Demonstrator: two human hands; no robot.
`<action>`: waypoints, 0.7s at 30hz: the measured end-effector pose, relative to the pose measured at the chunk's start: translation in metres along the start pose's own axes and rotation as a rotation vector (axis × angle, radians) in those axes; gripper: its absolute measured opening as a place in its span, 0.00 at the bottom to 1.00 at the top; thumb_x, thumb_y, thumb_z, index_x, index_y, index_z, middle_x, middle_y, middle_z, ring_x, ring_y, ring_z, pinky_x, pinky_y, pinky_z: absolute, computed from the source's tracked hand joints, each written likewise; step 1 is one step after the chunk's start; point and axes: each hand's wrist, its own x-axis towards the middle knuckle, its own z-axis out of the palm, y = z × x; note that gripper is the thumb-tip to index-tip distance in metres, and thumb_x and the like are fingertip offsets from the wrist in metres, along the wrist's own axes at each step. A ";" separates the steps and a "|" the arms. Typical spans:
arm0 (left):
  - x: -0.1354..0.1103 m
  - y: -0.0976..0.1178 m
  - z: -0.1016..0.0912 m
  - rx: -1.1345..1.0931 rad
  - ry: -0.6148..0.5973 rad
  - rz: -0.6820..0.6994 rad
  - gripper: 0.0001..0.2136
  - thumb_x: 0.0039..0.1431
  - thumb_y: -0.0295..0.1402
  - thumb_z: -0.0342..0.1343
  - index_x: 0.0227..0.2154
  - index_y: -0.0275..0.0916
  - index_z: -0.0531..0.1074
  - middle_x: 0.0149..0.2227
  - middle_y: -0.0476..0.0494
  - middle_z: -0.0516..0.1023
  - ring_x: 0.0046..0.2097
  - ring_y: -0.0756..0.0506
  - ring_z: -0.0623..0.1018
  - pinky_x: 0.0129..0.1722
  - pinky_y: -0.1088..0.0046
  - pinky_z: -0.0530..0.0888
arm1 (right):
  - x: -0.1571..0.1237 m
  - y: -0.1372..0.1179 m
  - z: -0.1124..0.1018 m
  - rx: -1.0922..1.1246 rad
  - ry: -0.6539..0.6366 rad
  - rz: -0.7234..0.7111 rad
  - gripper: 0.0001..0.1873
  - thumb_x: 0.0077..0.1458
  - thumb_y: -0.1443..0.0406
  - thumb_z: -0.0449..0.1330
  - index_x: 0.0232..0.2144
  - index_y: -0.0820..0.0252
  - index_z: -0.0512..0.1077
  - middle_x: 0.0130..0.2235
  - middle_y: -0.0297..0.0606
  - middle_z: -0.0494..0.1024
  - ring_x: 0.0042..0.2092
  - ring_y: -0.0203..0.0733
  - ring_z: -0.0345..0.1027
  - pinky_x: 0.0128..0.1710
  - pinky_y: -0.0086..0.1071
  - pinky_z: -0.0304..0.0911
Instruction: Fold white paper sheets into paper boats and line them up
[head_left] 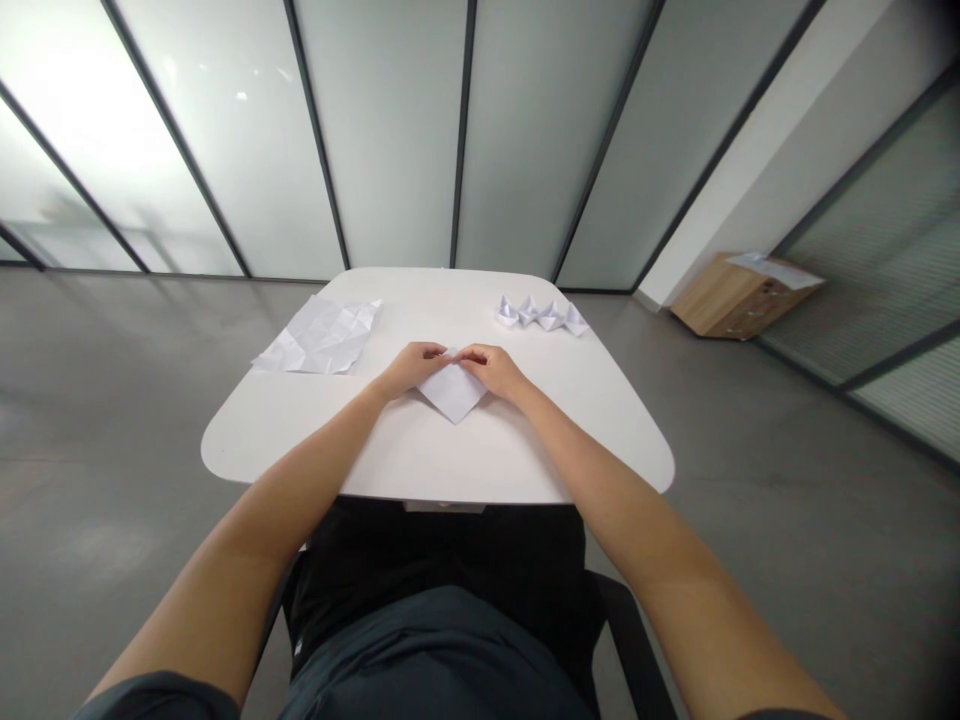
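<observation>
A folded sheet of white paper (454, 394) lies on the table in front of me, turned so one corner points toward me. My left hand (412, 368) grips its far left side, fingers pressed together near the top corner. From the other side my right hand (495, 370) pinches the same corner, and the fingertips of both hands nearly meet there. The far corner is partly hidden by my fingers. Several small folded paper boats (550, 316) stand in a row at the table's back right. Creased white paper sheets (322, 335) lie flat at the left.
The white table (442, 470) has rounded corners, and its near edge is just before my lap. A wooden cabinet (739, 297) with papers on top stands on the floor at right. Frosted glass panels (390, 130) rise behind the table.
</observation>
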 end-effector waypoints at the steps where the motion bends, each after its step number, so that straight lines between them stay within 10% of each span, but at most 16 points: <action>1: 0.001 -0.001 -0.001 0.005 0.010 0.004 0.24 0.56 0.52 0.65 0.43 0.33 0.82 0.38 0.41 0.84 0.37 0.45 0.78 0.36 0.72 0.72 | 0.001 0.000 0.000 -0.005 0.010 0.004 0.09 0.57 0.65 0.63 0.39 0.56 0.83 0.41 0.37 0.86 0.43 0.43 0.77 0.49 0.37 0.69; 14: 0.011 -0.010 -0.007 0.264 0.209 0.075 0.20 0.59 0.44 0.61 0.48 0.36 0.82 0.38 0.42 0.85 0.37 0.45 0.79 0.34 0.73 0.71 | 0.005 0.013 -0.010 0.032 0.078 0.069 0.15 0.53 0.64 0.67 0.44 0.57 0.81 0.34 0.34 0.84 0.34 0.39 0.74 0.39 0.33 0.68; 21: 0.009 -0.012 -0.020 0.364 0.114 0.062 0.23 0.55 0.39 0.65 0.55 0.40 0.79 0.42 0.42 0.85 0.38 0.45 0.81 0.40 0.71 0.75 | 0.006 0.021 -0.015 -0.193 0.225 0.062 0.08 0.54 0.68 0.67 0.38 0.55 0.81 0.36 0.35 0.85 0.38 0.42 0.78 0.46 0.36 0.70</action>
